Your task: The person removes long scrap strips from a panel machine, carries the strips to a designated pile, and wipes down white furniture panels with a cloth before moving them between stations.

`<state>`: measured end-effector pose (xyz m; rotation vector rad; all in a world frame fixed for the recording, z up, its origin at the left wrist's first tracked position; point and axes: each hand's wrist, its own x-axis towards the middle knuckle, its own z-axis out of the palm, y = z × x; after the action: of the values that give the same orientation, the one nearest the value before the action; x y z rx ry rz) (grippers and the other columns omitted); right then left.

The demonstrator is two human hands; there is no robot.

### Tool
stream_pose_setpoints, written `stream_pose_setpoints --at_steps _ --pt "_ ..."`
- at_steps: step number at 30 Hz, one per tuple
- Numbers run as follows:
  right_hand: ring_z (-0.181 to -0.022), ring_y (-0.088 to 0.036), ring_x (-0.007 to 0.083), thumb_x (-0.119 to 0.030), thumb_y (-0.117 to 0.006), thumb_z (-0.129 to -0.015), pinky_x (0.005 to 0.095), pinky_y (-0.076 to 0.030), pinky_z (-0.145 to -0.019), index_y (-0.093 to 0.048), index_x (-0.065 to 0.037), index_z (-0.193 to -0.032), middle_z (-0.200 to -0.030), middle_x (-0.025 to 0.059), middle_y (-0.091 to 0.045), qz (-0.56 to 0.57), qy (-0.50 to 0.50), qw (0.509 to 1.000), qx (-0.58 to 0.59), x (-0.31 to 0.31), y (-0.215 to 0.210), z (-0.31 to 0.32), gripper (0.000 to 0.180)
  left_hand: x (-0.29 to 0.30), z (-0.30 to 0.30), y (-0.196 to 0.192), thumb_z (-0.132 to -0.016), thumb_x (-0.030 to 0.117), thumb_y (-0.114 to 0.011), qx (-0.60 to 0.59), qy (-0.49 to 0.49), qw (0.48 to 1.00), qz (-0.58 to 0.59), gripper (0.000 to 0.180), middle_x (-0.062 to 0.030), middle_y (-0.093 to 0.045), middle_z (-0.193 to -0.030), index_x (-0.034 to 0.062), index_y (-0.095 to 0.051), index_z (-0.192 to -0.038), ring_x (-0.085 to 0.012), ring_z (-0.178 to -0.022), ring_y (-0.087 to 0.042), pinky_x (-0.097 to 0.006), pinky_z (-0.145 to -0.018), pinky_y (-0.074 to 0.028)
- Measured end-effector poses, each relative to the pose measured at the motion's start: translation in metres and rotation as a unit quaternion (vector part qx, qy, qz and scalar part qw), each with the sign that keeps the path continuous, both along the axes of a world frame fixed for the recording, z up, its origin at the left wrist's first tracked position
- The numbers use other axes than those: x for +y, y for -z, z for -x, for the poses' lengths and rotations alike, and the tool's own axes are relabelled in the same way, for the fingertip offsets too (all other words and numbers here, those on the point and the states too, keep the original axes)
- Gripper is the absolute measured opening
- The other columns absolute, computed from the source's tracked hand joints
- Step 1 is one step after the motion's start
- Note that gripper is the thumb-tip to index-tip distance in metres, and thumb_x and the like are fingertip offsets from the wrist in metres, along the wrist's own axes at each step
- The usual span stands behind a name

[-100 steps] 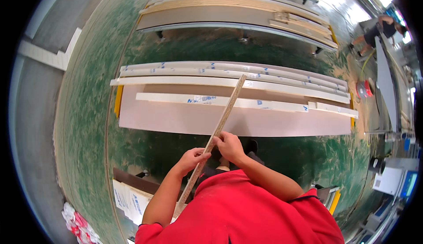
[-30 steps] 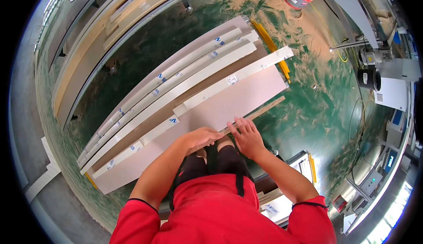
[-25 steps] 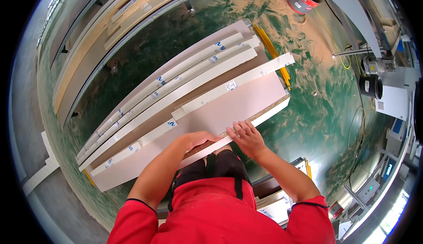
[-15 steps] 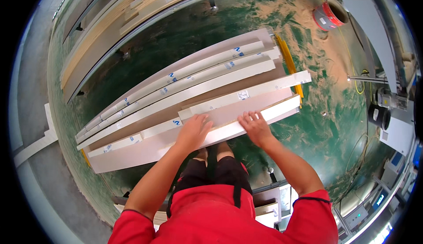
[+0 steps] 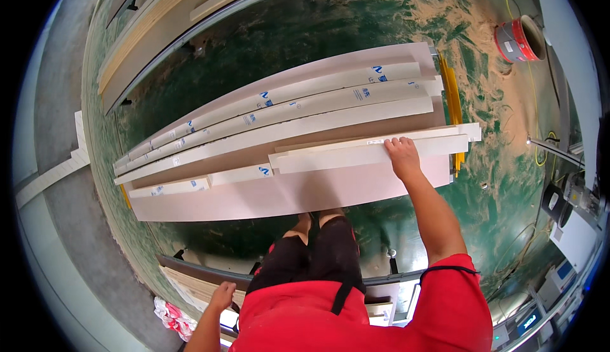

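A white board strip [image 5: 337,155] lies lengthwise against another white strip on top of a pale pinkish panel [image 5: 254,204]. My right hand [image 5: 402,155] grips this strip near its right end, with the fingers bent over its far edge. My left hand [image 5: 222,296] is down at my left side, above a stack of boards [image 5: 184,283]. Its fingers are loosely bent, and nothing shows in them. Several long white strips [image 5: 318,119] with blue print lie side by side on the panel's far part. Two shorter white pieces [image 5: 238,175] sit to the left of the gripped strip.
Yellow bars [image 5: 452,91] stick out at the panel's right end. Another rack of boards [image 5: 159,40] stands at the far left. A red and grey bucket [image 5: 510,39], a yellow hose [image 5: 539,104] and sawdust [image 5: 486,98] are on the right. Machinery [image 5: 575,193] lines the right side.
The strip has moved away from the panel's near edge to lie against the other white strip. My left hand has let go and dropped back to my left; my right hand stays on the strip.
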<state>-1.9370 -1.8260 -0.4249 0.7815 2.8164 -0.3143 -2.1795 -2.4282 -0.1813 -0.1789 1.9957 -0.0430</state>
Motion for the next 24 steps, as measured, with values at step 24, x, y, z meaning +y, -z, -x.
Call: stream_pose_setpoints --at_steps 24 --pt "-0.098 -0.053 0.0378 -0.010 -0.056 -0.068 0.0470 -0.047 -0.083 -0.059 -0.006 -0.096 -0.101 0.0188 -0.053 0.262 0.399 0.879 -0.018 -0.274 -0.075 -0.104 0.028 0.062 0.051 0.065 -0.089 0.024 -0.056 -0.074 -0.049 0.977 -0.196 0.025 -0.0089 -0.064 -0.083 0.0021 -0.060 -0.100 -0.0172 -0.066 -0.061 -0.028 -0.057 -0.047"
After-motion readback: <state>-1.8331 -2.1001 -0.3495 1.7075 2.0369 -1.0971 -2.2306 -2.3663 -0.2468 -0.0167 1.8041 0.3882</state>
